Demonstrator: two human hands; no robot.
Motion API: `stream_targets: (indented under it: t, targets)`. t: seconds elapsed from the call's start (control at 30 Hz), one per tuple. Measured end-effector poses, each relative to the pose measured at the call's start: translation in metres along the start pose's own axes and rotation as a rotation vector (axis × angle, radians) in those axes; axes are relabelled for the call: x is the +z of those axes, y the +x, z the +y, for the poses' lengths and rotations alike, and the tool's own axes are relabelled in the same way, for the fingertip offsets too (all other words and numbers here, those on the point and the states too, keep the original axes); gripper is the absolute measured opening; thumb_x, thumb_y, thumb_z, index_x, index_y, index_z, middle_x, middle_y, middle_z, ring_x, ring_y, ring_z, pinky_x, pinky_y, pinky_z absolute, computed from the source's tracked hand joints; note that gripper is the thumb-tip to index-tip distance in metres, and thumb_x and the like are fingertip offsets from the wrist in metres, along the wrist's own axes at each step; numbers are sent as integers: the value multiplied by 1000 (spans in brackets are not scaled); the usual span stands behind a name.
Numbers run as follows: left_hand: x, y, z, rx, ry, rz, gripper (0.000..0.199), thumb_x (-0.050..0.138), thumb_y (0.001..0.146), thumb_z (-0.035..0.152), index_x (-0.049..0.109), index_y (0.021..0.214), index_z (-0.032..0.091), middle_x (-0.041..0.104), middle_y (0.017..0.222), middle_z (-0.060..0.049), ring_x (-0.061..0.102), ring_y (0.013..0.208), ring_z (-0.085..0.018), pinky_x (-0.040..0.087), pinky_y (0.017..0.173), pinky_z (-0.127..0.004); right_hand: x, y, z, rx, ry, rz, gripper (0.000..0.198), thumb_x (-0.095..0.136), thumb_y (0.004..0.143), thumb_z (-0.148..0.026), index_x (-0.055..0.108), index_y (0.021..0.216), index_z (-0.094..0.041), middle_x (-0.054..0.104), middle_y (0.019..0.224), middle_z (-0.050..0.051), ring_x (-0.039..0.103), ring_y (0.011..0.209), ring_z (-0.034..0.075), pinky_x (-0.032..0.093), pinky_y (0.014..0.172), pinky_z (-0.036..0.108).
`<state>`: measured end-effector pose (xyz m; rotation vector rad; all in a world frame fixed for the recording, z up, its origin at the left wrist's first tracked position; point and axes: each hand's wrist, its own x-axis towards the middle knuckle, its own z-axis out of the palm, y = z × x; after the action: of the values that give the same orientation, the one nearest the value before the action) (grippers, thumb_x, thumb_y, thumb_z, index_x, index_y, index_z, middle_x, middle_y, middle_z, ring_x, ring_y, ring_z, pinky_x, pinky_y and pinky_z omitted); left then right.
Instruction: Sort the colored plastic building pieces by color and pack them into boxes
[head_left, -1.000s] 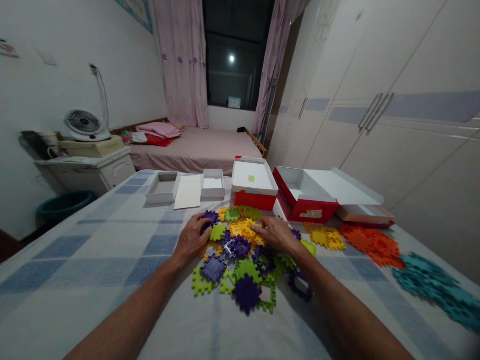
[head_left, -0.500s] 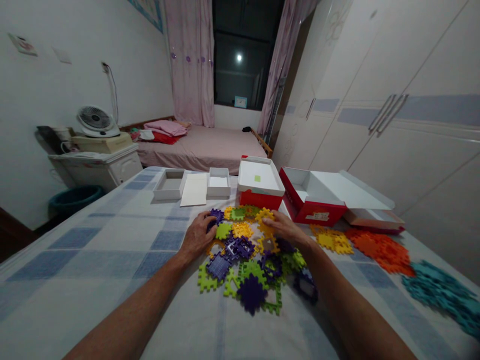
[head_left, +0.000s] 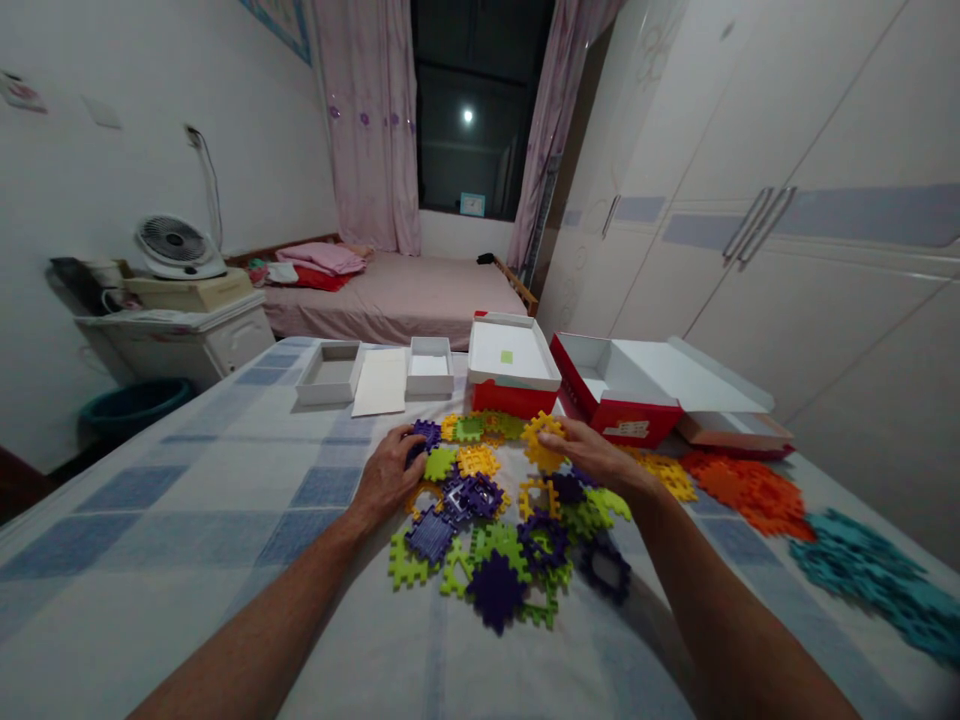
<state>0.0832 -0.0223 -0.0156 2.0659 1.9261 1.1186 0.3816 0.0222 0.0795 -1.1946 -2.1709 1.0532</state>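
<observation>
Yellow piece (head_left: pixel 543 443) with the toothy edge is up in the right hand (head_left: pixel 596 453), thumb and fingers closed on its rim, held a bit above the back right of the mixed pile (head_left: pixel 501 542). Left hand (head_left: pixel 388 472) is at the other side of that pile, fingers loosely curled over the edge by a purple piece (head_left: pixel 426 432). Can't tell if it's actually gripping anything or just resting there.

As for progress, I'd call it partway. Off to the right there's a yellow pile (head_left: pixel 669 482), then an orange pile (head_left: pixel 750 493) and a teal pile (head_left: pixel 877 580), each one colour as far as I can see. The middle is purple, lime green and yellow all jumbled together. No orange or teal that I can spot in there, but a few yellows are, like the one beside the green piece (head_left: pixel 440 463), so going by colour there's plenty left unsorted.

Rest of the setup: red box (head_left: pixel 517 400) with a white tray on top right behind the pile, an open red box (head_left: pixel 637 424) next to it, two small white boxes with a cream card (head_left: pixel 379 382) between them, all on a checked cloth (head_left: pixel 112 550). What's in the way: the pieces overlap a lot, the boxes crowd the back, and the right arm (head_left: pixel 705 590) cuts between the jumble and the side piles, with the wrist right by the yellow ones.
</observation>
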Motion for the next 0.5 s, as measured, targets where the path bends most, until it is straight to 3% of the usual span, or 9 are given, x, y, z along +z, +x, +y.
stream_targets:
  t: [0.1,0.23,0.37,0.5]
  targets:
    - [2,0,-1,4,-7,12,32,47,82,31,66,104,18,57,122,-10,54,115,-25,43,103,-43,-4,-11,0,98,-237,-141,33,51,83,-45,61,95,-16,65,93,5,58,84,19,44,72,28]
    - [3,0,-2,15,-15,25,32,47,82,32,66,103,17,57,121,-11,54,115,-26,43,103,-43,5,-17,6,91,-387,-155,20,53,82,-37,58,84,-17,61,83,3,53,75,16,41,66,26]
    - [3,0,-4,19,-2,11,34,45,83,33,66,105,17,56,122,-11,54,116,-25,42,104,-42,11,-17,13,33,-164,-52,28,52,82,-45,52,83,-17,56,77,0,51,69,13,40,59,23]
    - [3,0,-6,19,12,-9,38,43,83,34,65,105,13,55,123,-14,53,117,-27,41,105,-42,3,-26,25,69,119,208,32,57,79,-49,54,90,-18,61,85,1,57,78,16,47,66,25]
